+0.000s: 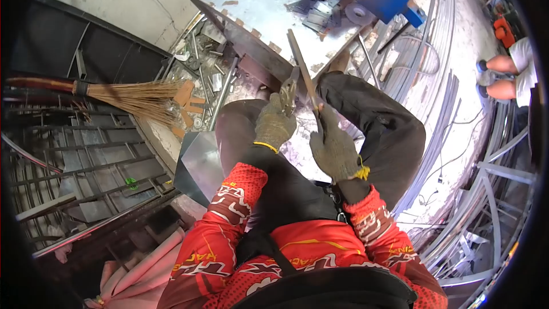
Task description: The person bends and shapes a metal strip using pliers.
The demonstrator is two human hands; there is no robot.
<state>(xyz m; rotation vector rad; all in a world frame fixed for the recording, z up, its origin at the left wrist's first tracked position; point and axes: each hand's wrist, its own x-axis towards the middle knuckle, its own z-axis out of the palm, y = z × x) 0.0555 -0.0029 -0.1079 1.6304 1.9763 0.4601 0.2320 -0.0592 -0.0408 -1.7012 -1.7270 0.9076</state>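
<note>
My left hand, in a grey knit glove with a yellow cuff, is closed on a metal tool whose exact kind I cannot make out. Beside it, my right hand, gloved the same way, grips a long thin metal bar. The bar slants up and left from that hand, its far end in front of the metal workbench. Both hands are over the gap between my knees, close together but apart. The tool's upper tip is near the bar; whether they touch is unclear.
A straw broom lies at the left near metal offcuts. On the bench are a tape roll and small metal pieces. Long metal strips cover the floor at right. Another person's legs show at far right.
</note>
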